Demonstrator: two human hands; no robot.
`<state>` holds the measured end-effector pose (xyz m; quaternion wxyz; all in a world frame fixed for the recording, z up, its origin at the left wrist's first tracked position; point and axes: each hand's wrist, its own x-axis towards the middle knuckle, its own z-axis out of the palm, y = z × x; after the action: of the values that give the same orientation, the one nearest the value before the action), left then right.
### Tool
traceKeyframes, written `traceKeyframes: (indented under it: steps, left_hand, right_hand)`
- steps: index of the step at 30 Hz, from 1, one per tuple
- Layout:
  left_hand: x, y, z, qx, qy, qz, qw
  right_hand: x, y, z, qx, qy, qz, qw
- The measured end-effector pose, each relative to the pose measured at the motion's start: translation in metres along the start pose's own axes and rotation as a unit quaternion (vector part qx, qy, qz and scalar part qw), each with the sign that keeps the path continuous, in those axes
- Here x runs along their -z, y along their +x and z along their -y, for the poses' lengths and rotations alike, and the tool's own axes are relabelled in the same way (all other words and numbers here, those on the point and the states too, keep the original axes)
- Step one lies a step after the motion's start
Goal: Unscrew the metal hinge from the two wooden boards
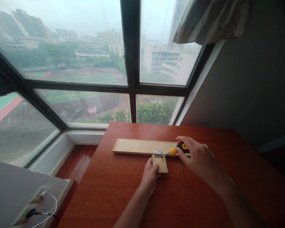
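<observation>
A long pale wooden board [137, 146] lies across the red-brown table [123, 196]. A small wooden block [161, 164] butts against its near edge, joined by a small metal hinge [158, 154]. My left hand [150, 175] presses on the near end of the small block. My right hand [196, 156] grips a screwdriver [178, 149] with a yellow and black handle, its tip resting at the hinge. A loose screw [180, 167] lies on the table just right of the block.
Large windows [85, 47] stand behind the table, with a wooden floor strip [73, 160] to the left. A grey wall [251, 79] rises on the right. At lower left a white socket [32, 205] holds plugged cables. A curtain [209, 22] hangs at top right.
</observation>
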<state>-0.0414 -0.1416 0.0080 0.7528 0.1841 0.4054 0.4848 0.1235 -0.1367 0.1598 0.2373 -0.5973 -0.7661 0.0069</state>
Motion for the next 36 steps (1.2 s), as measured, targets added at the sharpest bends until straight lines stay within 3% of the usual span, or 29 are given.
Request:
traceKeyframes:
  steps: [12, 36]
  left_hand:
    - [-0.0007, -0.0007, -0.0021, -0.002, 0.021, 0.002, 1.000]
    - [-0.0029, -0.0037, -0.0053, 0.010, 0.010, 0.009, 1.000]
  right_hand:
    - [0.0103, 0.0091, 0.0019, -0.013, 0.022, -0.027, 0.999]
    - [0.0023, 0.0084, -0.0045, 0.003, 0.031, -0.037, 0.999]
